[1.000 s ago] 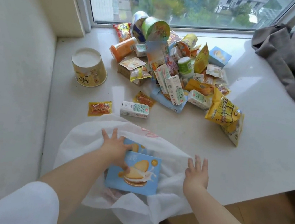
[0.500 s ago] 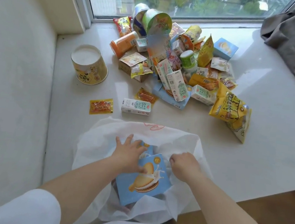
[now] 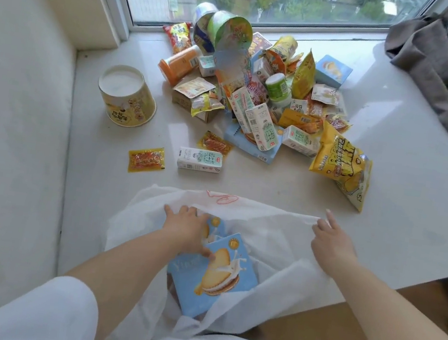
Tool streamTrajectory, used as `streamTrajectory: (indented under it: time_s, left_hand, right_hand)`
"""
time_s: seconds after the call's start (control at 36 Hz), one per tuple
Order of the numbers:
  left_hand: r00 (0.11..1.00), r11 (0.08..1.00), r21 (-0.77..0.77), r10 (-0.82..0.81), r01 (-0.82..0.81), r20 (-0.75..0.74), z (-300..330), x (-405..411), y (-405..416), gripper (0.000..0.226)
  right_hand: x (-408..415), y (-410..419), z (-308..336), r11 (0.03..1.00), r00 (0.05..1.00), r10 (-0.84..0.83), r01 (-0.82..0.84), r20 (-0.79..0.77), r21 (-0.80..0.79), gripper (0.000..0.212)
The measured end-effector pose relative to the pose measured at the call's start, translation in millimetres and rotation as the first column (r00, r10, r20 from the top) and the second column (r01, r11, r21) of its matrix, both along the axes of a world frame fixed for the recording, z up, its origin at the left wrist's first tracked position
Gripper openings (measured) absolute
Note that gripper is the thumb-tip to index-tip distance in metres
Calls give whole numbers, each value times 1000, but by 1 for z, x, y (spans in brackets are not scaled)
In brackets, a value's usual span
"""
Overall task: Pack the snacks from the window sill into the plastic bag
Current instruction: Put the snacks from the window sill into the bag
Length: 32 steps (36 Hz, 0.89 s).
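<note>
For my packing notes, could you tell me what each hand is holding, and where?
The right hand pinches the plastic bag by its far rim. The left hand rests on the blue biscuit box at its top-left corner.

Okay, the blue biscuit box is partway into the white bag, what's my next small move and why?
Probably push the blue biscuit box deeper with your left hand: it sits tilted in the white plastic bag, whose rim your right hand holds open.
</note>
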<state>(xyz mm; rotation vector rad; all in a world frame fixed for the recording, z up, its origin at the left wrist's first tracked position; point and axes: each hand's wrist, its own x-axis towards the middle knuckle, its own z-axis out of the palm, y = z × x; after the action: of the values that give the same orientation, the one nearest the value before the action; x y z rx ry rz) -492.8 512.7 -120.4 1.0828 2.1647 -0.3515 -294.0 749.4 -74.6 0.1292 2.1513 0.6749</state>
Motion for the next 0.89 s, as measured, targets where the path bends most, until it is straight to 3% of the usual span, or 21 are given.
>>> streamTrajectory:
  time_s: [0.11, 0.22, 0.33, 0.39, 0.44, 0.5, 0.53, 0.56, 0.61, 0.64, 0.67, 0.72, 0.81, 0.89]
  left_hand:
    - [996, 996, 52, 71, -73, 45, 6, -7, 2, 74]
    - [968, 984, 166, -17, 60, -249, 13, -30, 7, 37]
    - [910, 979, -9, -192, 203, -368, 17, -60, 2, 39]
    - [913, 970, -52, -242, 238, -329, 17, -75, -1, 38]
    - [963, 976, 35, -207, 215, -171, 18, -86, -2, 31]
    - [997, 972, 225, -71, 69, 2, 18, -94, 0, 17]
    - [991, 932, 344, 82, -112, 101, 18, -98, 2, 13]
    - [934, 830, 433, 273, -351, 232, 19, -102, 5, 12]
    - [687, 521, 447, 570, -727, 452, 18, -113, 12, 19]
    - [613, 439, 435, 637, -786, 466, 15, -119, 15, 21]
    - [592, 425, 424, 679, -800, 434, 13, -127, 17, 17]
    - [615, 494, 392, 729, -776, 300, 3, -144, 19, 9]
    - [703, 663, 288, 708, -691, 57, -20, -169, 12, 40]
    - [769, 764, 223, 634, -606, -81, -35, -190, 6, 56]
  right_hand:
    - [-20, -9, -1, 991, 965, -47, 13, -260, -131, 37]
    - [-52, -30, -8, 962, 911, -135, 27, -389, -272, 35]
    - [-86, -40, -12, 936, 881, -168, 2, -442, -353, 30]
    - [-104, -42, -15, 911, 864, -212, 5, -457, -413, 30]
    - [-123, -43, -16, 865, 826, -294, 17, -480, -501, 32]
    - [-142, -43, -18, 818, 778, -376, 23, -503, -575, 36]
    - [-153, -43, -19, 800, 761, -405, 26, -507, -599, 41]
    - [-164, -43, -20, 786, 749, -428, 34, -505, -617, 45]
    - [-186, -42, -22, 766, 733, -468, 60, -493, -640, 53]
    - [-197, -41, -24, 759, 727, -485, 74, -486, -646, 56]
    - [-208, -40, -25, 754, 724, -498, 89, -477, -651, 59]
    - [-229, -38, -30, 747, 724, -516, 121, -457, -653, 65]
    - [-258, -35, -42, 736, 724, -544, 170, -424, -655, 78]
    - [-280, -34, -57, 709, 738, -572, 225, -359, -668, 94]
